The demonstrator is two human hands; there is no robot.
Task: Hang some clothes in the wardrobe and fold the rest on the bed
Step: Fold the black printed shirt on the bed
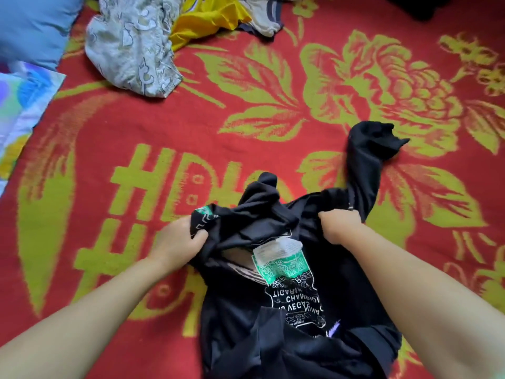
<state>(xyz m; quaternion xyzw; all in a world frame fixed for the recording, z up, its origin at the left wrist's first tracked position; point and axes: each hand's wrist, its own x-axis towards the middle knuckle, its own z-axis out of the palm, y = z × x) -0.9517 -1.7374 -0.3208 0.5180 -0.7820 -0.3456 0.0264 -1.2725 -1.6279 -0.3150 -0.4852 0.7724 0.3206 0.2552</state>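
A black T-shirt [297, 335] with a white and green print lies crumpled on the bed's red and yellow-green flowered blanket [153, 138], near the front edge. My left hand [179, 239] grips a bunched part of its upper left side. My right hand [340, 224] is closed on the fabric at its upper right, just below a sleeve [369, 154] that trails away to the far right. The print reads mirrored, as if seen from the inside.
At the far edge lie a pale patterned garment [131, 45], a yellow garment [207, 20] and a beige one with dark trim [269, 15]. A blue pillow [32, 26] and a colourful cloth [24, 99] sit at the left. Something dark [426, 6] shows at the top right.
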